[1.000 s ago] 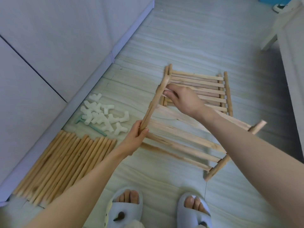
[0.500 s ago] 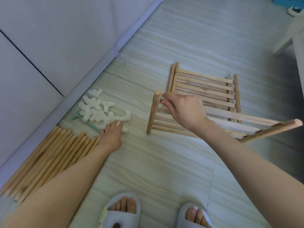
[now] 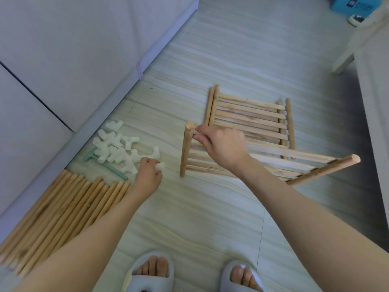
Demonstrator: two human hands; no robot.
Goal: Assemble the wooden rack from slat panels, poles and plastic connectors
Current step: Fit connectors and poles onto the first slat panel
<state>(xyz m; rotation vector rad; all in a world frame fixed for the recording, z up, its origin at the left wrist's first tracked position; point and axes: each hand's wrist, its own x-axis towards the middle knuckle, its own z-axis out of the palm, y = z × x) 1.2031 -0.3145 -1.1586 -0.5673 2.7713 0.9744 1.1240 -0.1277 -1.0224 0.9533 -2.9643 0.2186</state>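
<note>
Down on the pale striped floor [image 3: 189, 218], my right hand [image 3: 221, 144] grips the tilted slat panel [image 3: 273, 163] mid-frame; my left hand [image 3: 148, 173] pinches a white connector [image 3: 160, 165] beside the pile [image 3: 117, 146] at left.

We see a pale tiled floor [image 3: 242, 49] running up to a white wall [image 3: 63, 49] with a grey skirting [image 3: 117, 102]. 2 grey slippers [image 3: 134, 279] sit at the bottom edge. A white furniture leg [image 3: 345, 60] stands at upper right, near a blue box [image 3: 351, 5] in the corner.
</note>
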